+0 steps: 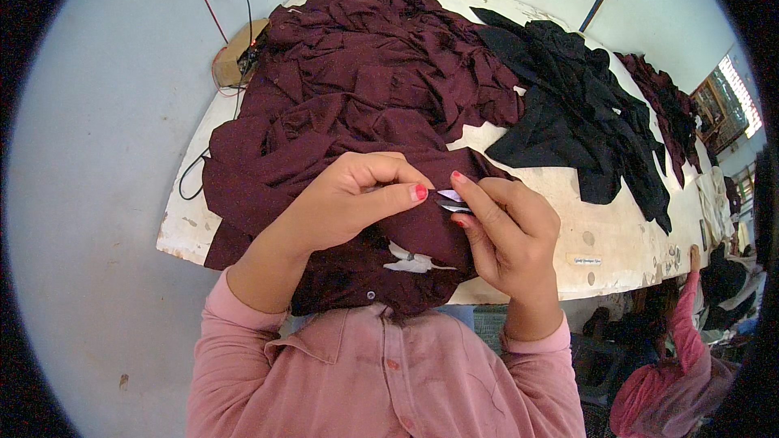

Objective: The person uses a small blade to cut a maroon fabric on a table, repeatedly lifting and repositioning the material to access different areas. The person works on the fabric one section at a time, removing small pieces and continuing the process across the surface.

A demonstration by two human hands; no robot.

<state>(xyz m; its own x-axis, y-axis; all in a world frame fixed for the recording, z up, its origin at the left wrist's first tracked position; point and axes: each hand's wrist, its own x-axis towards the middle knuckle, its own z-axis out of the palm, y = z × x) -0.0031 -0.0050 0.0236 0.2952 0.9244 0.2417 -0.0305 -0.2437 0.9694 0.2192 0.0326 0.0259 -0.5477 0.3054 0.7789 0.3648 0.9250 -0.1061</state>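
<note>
Where the small, shiny metal snips point: leftward across my body, their long axis running nearly crosswise, with the tips slightly farther from me than the end inside my right hand.
Blade tips to left hand: just to the right of the pinch made by my left hand; I cannot tell whether they touch what it pinches.
Nearer hand: the right, since it carries the snips itself.
Right grip: thumb and forefinger closed about the snips, other fingers curled in; the blades stand slightly parted.
Left grip: thumb pressed to forefinger without a gap, on what looks like a fold of dark maroon woven cloth; any thread is too fine to make out.
Maroon cloth: beneath and beyond both hands, heaped over the worn, off-white desk and draped past its near edge toward me.
White patch: an irregular pale piece on my side of the snips, with a small round button nearer me.
Black cloth: a crumpled length beyond my right hand, to the right.
</note>
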